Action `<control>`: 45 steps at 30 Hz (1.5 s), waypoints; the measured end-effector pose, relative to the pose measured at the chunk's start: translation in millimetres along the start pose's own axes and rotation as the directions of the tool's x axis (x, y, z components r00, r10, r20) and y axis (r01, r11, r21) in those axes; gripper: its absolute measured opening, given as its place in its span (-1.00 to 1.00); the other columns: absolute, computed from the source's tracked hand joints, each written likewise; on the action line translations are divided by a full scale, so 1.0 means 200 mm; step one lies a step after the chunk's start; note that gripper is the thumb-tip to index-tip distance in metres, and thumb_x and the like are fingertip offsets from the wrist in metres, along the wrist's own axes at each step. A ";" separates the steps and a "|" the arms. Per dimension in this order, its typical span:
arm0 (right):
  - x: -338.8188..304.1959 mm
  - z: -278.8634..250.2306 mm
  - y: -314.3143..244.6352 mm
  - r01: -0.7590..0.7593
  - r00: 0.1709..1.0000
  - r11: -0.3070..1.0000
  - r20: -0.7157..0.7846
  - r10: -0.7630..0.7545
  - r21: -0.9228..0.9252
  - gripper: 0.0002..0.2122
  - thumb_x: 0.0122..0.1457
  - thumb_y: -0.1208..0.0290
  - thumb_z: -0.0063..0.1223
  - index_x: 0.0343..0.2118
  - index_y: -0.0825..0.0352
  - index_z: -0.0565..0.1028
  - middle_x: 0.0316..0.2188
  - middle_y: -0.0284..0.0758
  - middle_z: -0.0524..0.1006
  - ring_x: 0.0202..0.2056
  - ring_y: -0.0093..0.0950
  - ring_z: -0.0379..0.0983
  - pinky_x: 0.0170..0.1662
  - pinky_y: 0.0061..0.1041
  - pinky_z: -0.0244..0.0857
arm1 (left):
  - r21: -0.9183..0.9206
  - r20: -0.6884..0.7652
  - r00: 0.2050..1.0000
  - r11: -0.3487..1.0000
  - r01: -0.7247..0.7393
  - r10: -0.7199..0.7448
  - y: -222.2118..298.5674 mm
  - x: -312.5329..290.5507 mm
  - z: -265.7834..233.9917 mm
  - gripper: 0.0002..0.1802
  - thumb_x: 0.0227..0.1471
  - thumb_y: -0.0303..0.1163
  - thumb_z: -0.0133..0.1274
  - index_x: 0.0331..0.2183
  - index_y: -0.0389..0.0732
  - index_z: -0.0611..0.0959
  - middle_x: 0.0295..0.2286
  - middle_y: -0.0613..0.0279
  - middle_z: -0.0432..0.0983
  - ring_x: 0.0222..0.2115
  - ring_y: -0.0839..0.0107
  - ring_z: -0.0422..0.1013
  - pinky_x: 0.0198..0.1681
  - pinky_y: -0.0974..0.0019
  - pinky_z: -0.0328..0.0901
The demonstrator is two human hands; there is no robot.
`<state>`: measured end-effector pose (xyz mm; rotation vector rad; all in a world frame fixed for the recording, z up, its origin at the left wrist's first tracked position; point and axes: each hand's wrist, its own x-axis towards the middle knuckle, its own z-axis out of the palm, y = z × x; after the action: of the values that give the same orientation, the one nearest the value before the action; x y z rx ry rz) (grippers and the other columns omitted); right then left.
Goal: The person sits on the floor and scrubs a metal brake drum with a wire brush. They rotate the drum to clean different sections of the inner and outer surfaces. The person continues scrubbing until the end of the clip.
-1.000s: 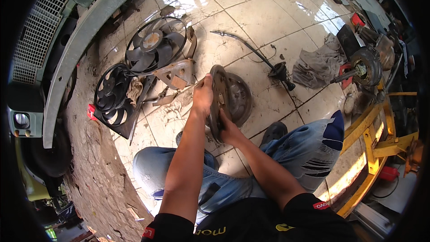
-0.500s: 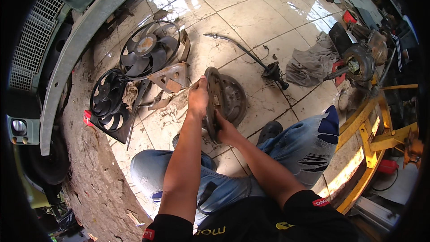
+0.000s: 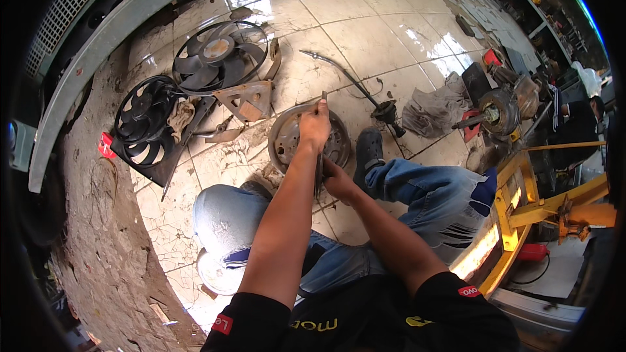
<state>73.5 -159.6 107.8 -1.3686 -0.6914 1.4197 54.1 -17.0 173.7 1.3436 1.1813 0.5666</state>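
Observation:
A round, dark metal plate [image 3: 319, 175] is held on edge between my hands, so only its thin side shows. My left hand [image 3: 314, 125] is closed over its upper rim. Lower down, my right hand [image 3: 340, 182] grips it from the right side. Directly beneath and behind the plate, a wide round metal part with holes [image 3: 282, 138] lies on the tiled floor; my left forearm and the plate cover its middle. From this view I cannot tell whether the two parts touch.
Two radiator fans, one upper [image 3: 218, 52] and one lower [image 3: 145, 114], lie at left beside a metal bracket [image 3: 248, 99]. A rod with a rubber boot [image 3: 385, 109], a grey rag [image 3: 433, 107] and a hub assembly [image 3: 501, 114] are at right. A yellow frame [image 3: 515, 215] stands nearby.
The plate has turned from a slant to nearly edge-on and now stands in front of the round part's middle. My right foot has come forward beside that part. The view has shifted.

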 end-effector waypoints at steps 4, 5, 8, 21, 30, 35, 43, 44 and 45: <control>0.00 0.05 -0.03 -0.022 0.997 0.999 -0.076 0.024 0.023 -0.19 -0.08 0.89 -0.25 0.34 0.28 0.04 0.25 -0.19 0.23 0.25 -0.39 0.14 0.22 -0.53 0.05 | 0.100 -0.043 0.993 0.989 -0.105 0.110 -0.03 0.00 -0.07 -0.47 0.24 -0.03 -0.19 -0.12 -0.29 0.61 -0.29 -0.26 0.55 -0.19 -0.16 0.46 -0.10 0.07 0.31; 0.01 0.05 -0.02 -0.036 0.996 0.998 -0.084 0.040 0.047 -0.20 -0.07 0.90 -0.25 0.34 0.28 0.04 0.25 -0.19 0.23 0.25 -0.39 0.14 0.20 -0.52 0.09 | 0.137 -0.032 0.995 0.986 -0.094 0.099 -0.02 0.00 -0.09 -0.47 0.24 -0.03 -0.20 -0.12 -0.28 0.61 -0.28 -0.27 0.54 -0.18 -0.17 0.44 -0.10 0.06 0.31; 0.06 0.06 -0.03 -0.074 0.994 0.997 -0.073 0.076 0.034 -0.22 -0.04 0.89 -0.28 0.34 0.28 0.03 0.25 -0.18 0.22 0.24 -0.39 0.15 0.15 -0.52 0.16 | 0.197 -0.025 0.994 0.976 -0.095 0.102 -0.03 -0.02 -0.12 -0.47 0.25 0.00 -0.22 -0.13 -0.24 0.61 -0.28 -0.28 0.53 -0.16 -0.21 0.41 -0.08 0.01 0.29; 0.08 0.03 0.25 0.135 0.991 0.932 0.063 -0.120 -0.335 -0.21 0.05 0.66 -0.10 0.32 0.48 -0.22 0.33 0.10 -0.11 0.38 -0.21 -0.23 0.35 -0.45 -0.20 | 0.103 -0.029 0.999 0.994 0.033 -0.030 -0.06 0.05 -0.15 -0.41 0.26 0.03 -0.19 -0.04 -0.31 0.55 -0.31 -0.20 0.57 -0.24 0.02 0.50 -0.10 0.15 0.31; 0.13 0.02 0.37 0.180 0.973 0.910 -0.066 -0.219 -0.372 -0.34 0.19 0.53 -0.09 0.33 0.42 -0.07 0.30 0.00 0.06 0.33 -0.31 -0.02 0.30 -0.47 -0.07 | 0.105 0.067 0.997 0.994 0.039 -0.047 -0.02 0.03 -0.09 -0.34 0.27 0.04 -0.19 0.06 -0.38 0.46 -0.06 -0.06 0.50 -0.04 0.23 0.40 0.05 0.28 0.23; 0.15 -0.05 0.32 -0.004 0.965 0.997 -0.261 0.025 0.081 -0.48 0.09 0.50 -0.05 0.15 0.52 0.28 0.10 0.05 0.36 0.10 -0.18 0.36 0.11 -0.37 0.23 | 0.095 0.112 0.994 0.995 -0.011 0.000 -0.02 0.02 -0.04 -0.38 0.28 0.02 -0.19 -0.01 -0.39 0.52 -0.18 0.07 0.55 -0.18 0.35 0.41 -0.05 0.32 0.28; 0.34 -0.06 0.49 -0.079 0.819 0.997 -0.568 0.079 0.025 -0.43 0.07 0.10 0.16 0.03 0.46 0.43 -0.12 0.01 0.53 -0.04 -0.17 0.48 0.02 -0.32 0.32 | 0.051 -0.029 0.997 0.996 0.079 -0.078 -0.06 -0.03 -0.05 -0.38 0.28 0.04 -0.21 -0.03 -0.37 0.52 -0.21 0.10 0.52 -0.23 0.37 0.39 -0.09 0.31 0.30; 0.34 -0.08 0.51 -0.102 0.832 0.995 -0.547 0.093 0.013 -0.46 0.08 0.12 0.14 0.02 0.45 0.43 -0.13 0.01 0.54 -0.04 -0.15 0.48 0.02 -0.31 0.32 | 0.037 -0.030 0.995 0.994 0.100 -0.099 -0.03 -0.04 -0.05 -0.38 0.28 0.04 -0.21 -0.03 -0.37 0.52 -0.20 0.09 0.52 -0.22 0.36 0.39 -0.09 0.31 0.30; 0.34 -0.09 0.53 -0.124 0.843 0.992 -0.528 0.106 0.002 -0.49 0.10 0.14 0.11 0.01 0.45 0.44 -0.13 0.02 0.54 -0.05 -0.14 0.48 0.03 -0.30 0.32 | 0.024 -0.029 0.992 0.992 0.121 -0.120 -0.02 -0.04 -0.04 -0.38 0.28 0.04 -0.21 -0.02 -0.37 0.51 -0.19 0.08 0.51 -0.21 0.36 0.38 -0.09 0.31 0.30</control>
<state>73.2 -136.1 -17.2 -1.7531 -0.2707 1.0432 42.7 -21.7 174.2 1.2801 1.2870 0.4859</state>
